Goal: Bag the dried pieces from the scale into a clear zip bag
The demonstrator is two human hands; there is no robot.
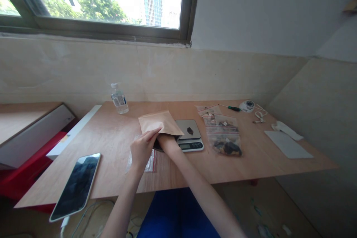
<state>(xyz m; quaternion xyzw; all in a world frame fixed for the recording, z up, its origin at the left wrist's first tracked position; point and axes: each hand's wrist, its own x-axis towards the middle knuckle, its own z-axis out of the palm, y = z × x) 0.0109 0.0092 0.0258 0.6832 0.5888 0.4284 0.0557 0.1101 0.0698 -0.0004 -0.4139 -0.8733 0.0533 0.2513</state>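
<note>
A brown kraft paper bag point(160, 121) is held over the middle of the table, its mouth towards me. My left hand point(142, 148) pinches the edge of that mouth. My right hand point(166, 142) reaches inside the bag; its fingers are hidden there. Just right of the bag sits a kitchen scale point(192, 145) with a small dark piece point(190, 131) on its plate; the display is too small to read. Under my left hand lie clear zip bags point(150, 163) with red seals.
Several filled zip bags point(225, 137) lie right of the scale. Behind them are a green screwdriver point(233, 108) and a white dome camera point(247, 106) with a cable. White paper point(288, 144) lies far right. A water bottle point(119, 98) stands back left; a plugged-in phone point(76, 186) lies front left.
</note>
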